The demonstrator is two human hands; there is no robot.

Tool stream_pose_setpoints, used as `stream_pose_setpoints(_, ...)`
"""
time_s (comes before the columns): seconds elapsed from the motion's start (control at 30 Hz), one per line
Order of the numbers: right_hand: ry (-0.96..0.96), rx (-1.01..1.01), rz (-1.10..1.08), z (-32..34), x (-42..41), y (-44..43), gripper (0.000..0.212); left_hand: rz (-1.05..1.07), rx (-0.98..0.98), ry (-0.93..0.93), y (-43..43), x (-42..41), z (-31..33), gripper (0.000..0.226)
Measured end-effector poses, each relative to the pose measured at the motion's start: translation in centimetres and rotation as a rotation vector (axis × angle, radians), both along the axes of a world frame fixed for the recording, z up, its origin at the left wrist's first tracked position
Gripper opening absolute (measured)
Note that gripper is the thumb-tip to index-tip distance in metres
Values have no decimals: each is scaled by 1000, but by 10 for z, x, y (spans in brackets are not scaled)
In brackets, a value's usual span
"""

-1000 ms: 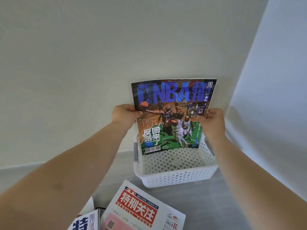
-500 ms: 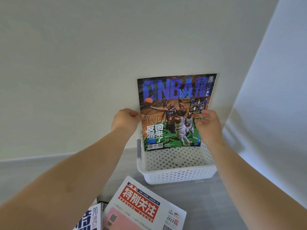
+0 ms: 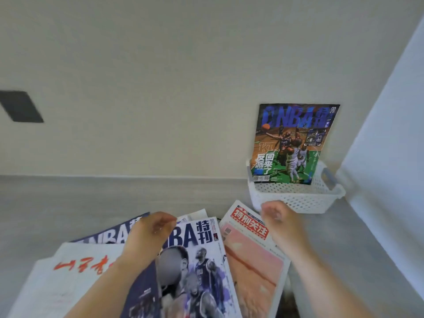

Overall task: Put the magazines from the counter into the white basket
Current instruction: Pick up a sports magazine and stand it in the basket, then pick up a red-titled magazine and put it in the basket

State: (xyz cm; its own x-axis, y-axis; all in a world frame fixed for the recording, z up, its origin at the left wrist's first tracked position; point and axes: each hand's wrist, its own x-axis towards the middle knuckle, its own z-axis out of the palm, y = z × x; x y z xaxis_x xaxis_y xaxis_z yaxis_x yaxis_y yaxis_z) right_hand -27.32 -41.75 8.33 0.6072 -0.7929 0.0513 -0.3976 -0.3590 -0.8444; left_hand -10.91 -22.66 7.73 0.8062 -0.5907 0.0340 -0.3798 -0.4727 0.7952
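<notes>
**White basket holds one magazine; our hands are over the pile**

White perforated plastic forms the basket (image 3: 296,199), which sits on the grey counter (image 3: 91,203) in the corner where the back wall (image 3: 160,76) meets a pale side panel (image 3: 390,122). One NBA basketball magazine (image 3: 293,143) stands upright inside it, cover toward us, its top leaning against the wall and its lower edge hidden behind the basket rim.

We have both hands low over the pile of magazines nearer to us. Our left hand (image 3: 152,228) hovers over a white-and-navy NBA special issue (image 3: 197,260), fingers curled loosely; it grips nothing that we can make out, though motion blur hides whether the fingertips touch the cover. Our right hand (image 3: 278,216) is also loosely curled and empty, above the top edge of a magazine with a red title banner (image 3: 250,253), just in front of the basket.

Further left lie a second blue NBA issue (image 3: 107,232), partly covered, and a white publication with red brush lettering (image 3: 75,267). A dark rectangular patch (image 3: 21,106) shows on the wall at far left.
</notes>
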Motion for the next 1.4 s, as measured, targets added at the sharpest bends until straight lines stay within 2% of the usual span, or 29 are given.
stream_pose_setpoints(0.1,105,-17,124,-33,10,91,17,114,60,57,75,6,-23,32)
stream_pose_setpoints(0.23,316,-121,292,-71,32,195,38,209,187,90,151,24,-55,9)
stream_pose_setpoints(0.37,440,-184,312,-86,55,250,62,308,308,91,207,51,-83,36)
stream_pose_setpoints(0.5,614,-299,294,-97,61,267,81,237,582,64,234,66,-98,72)
stream_pose_setpoints(0.57,705,-387,276,-99,60,267,87,199,621,55,237,74,-98,83)
stream_pose_setpoints(0.73,806,-503,265,-90,65,278,79,160,719,2,232,86,-87,96)
stream_pose_setpoints(0.8,808,-473,304,-89,67,282,71,184,750,1,230,90,-83,96)
stream_pose_setpoints(0.87,806,-420,340,-87,68,283,66,248,678,82,229,97,-79,89)
stream_pose_setpoints(0.97,801,-403,343,-85,66,282,63,281,361,250,228,106,-71,60)
stream_pose_setpoints(1.03,797,-395,338,-85,65,283,63,215,222,240,226,108,-63,42)
stream_pose_setpoints(1.17,739,-340,320,-82,63,285,62,138,2,188,224,105,-37,31)
stream_pose_setpoints(1.23,614,-248,263,-78,63,284,64,96,-126,171,226,102,-20,26)
stream_pose_setpoints(1.3,368,-38,177,-68,64,283,62,56,-252,176,227,97,0,25)
stream_pose_setpoints(1.4,72,325,153,-48,66,274,24,20,-468,246,221,90,25,35)
